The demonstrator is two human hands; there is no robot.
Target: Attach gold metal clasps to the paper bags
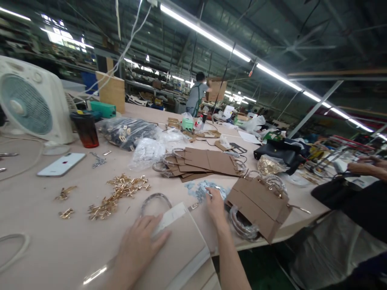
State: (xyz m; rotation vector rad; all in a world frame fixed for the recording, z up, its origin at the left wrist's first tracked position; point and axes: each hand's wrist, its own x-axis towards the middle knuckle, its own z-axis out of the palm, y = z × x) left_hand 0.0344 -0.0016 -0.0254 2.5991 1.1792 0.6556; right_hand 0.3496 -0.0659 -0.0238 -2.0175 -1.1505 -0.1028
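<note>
Flat on a beige handbag (184, 237) lies my left hand (142, 237), its thumb apart from the fingers. A pale strip runs across the bag top. The bag's looped handle (155, 197) stands beyond that hand, and a small gold metal fitting (194, 206) sits at its upper corner. My right hand (216, 205) reaches over the table with its fingertips down in a pile of small bluish-silver pieces (201, 190). Its fingers are drawn together; whether a piece is between them is hidden. Just right of it is a brown bag (261, 201) with plastic-wrapped handles.
Gold metal fittings (116, 195) lie left of the bag. Behind are stacked brown bag panels (208, 160), a white phone (62, 164), a dark cup (86, 129) and a fan (33, 100). Another person's hands (369, 167) are at the right; one more person (196, 94) stands farther back.
</note>
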